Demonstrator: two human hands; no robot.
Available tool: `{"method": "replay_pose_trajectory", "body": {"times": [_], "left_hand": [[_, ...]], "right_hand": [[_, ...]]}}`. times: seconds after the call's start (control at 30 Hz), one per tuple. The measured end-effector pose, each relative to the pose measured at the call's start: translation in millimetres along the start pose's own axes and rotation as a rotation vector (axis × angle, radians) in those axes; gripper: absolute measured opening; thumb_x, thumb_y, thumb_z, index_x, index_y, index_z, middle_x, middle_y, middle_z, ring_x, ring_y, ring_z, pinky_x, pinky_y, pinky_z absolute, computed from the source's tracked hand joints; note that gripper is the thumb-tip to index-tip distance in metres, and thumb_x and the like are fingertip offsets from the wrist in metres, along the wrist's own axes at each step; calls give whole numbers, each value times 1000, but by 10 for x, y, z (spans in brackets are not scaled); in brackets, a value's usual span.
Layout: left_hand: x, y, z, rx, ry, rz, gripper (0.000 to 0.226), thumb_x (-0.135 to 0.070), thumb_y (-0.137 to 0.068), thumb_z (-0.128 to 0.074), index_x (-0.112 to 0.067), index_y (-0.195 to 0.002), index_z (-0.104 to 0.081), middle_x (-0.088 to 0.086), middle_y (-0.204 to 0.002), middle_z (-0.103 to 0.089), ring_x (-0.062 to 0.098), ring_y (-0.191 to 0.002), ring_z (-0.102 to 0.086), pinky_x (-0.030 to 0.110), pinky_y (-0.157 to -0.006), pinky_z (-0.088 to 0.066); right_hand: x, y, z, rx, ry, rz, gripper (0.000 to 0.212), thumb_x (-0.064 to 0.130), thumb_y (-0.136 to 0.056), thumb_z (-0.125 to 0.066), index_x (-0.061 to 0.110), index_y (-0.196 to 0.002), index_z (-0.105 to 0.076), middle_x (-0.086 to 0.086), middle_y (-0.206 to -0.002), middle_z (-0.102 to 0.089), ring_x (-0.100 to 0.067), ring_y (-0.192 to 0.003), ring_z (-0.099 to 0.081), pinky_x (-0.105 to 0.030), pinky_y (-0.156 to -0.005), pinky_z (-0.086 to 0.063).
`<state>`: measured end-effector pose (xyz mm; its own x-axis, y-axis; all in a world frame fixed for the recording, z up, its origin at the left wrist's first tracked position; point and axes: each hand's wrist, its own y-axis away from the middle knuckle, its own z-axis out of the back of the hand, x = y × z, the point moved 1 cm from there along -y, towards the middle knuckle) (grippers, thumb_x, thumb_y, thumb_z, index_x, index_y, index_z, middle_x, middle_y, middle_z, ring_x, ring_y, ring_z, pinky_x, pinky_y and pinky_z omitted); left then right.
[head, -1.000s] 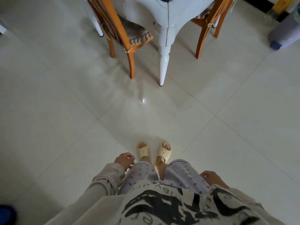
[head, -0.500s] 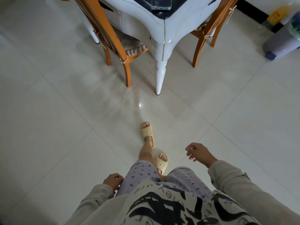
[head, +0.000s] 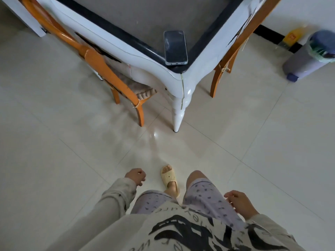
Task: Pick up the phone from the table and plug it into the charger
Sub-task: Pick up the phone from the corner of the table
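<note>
A dark phone (head: 175, 47) lies face up at the near corner of a white table (head: 145, 58) with a dark glass top. My left hand (head: 136, 176) hangs low beside my left leg, fingers curled in, holding nothing. My right hand (head: 239, 202) hangs by my right thigh with its fingers loosely bent and apart, also holding nothing. Both hands are far below and in front of the phone. No charger is in view.
An orange wooden chair (head: 101, 69) with a cushion stands tucked at the table's left side, and another chair (head: 228, 57) at its right. A grey bin (head: 308, 58) with a green liner and a yellow bottle (head: 290, 36) stand at the right wall. Pale floor tiles lie all around.
I have stepped toward the table, and its top with the phone has come into full view. My right hand dropped back beside my thigh and my left hand swung forward.
</note>
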<state>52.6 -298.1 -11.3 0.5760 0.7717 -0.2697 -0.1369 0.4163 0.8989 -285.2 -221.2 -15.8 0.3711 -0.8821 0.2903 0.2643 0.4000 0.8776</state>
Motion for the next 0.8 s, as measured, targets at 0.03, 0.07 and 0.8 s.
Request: {"method": "replay_pose_trajectory", "body": {"times": [0.03, 0.07, 0.8], "left_hand": [[-152, -43, 86, -6, 5, -20, 12, -14, -90, -43, -9, -86, -53, 11, -92, -58, 25, -66, -52, 21, -51, -33], [-290, -85, 158, -13, 35, -40, 12, -14, -90, -43, -8, -86, -52, 12, -93, -58, 23, -61, -52, 22, -51, -32], [-1005, -418, 54, -67, 364, 236, 17, -9, -88, -47, -10, -73, -54, 17, -89, -61, 21, -56, -49, 24, -52, -31]], "right_hand": [[19, -11, 38, -3, -16, -24, 23, -2, -88, -43, 3, -71, -58, -8, -61, -55, -17, -53, -48, -23, -46, -37], [41, -23, 76, 9, -31, -52, 21, -2, -88, -43, 2, -72, -57, -9, -61, -55, -18, -52, -48, -23, -45, -38], [2272, -1102, 931, 181, 95, 113, 24, -1, -88, -42, 8, -70, -56, -9, -63, -56, -19, -48, -48, -23, -45, -37]]}}
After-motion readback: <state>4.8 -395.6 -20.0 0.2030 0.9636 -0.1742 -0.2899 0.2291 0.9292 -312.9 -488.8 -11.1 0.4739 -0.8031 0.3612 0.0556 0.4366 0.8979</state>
